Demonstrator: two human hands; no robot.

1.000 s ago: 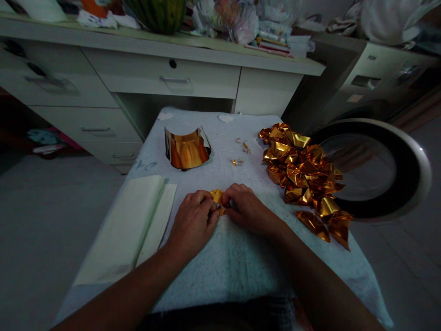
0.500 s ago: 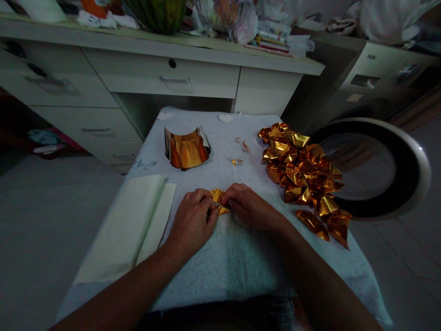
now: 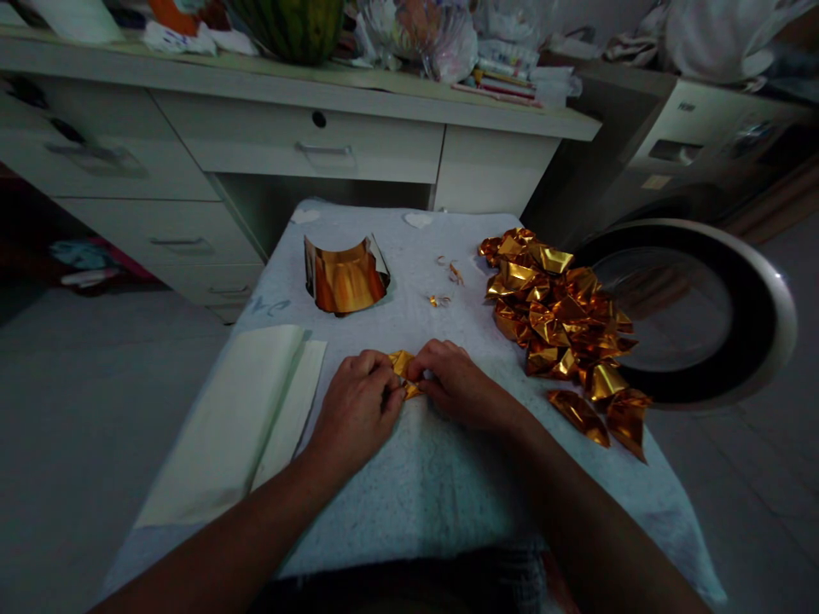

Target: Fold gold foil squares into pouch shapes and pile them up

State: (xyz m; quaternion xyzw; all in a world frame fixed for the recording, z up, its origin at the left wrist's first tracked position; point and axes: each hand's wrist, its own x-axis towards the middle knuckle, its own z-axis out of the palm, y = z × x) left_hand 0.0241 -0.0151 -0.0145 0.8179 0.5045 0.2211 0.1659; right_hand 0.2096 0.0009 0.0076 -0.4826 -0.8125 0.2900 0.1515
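The right hand (image 3: 457, 384) has just brought its fingers in over the near corner of the small gold foil piece (image 3: 402, 362), so both hands seem to pinch it, the left hand (image 3: 358, 409) at its left side, though it's dim. It's on the counter (image 3: 448, 486), nearer the person than the curved foil stack (image 3: 349, 277) and right of it.

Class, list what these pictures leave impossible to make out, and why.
Head view: sides of the gold foil piece, hidden by the left hand and right hand.
Head view: count in the foil pile; pieces overlap.
Head view: scraps' exact shapes; too small.
Head view: watermelon's top, cut off by upper edge.
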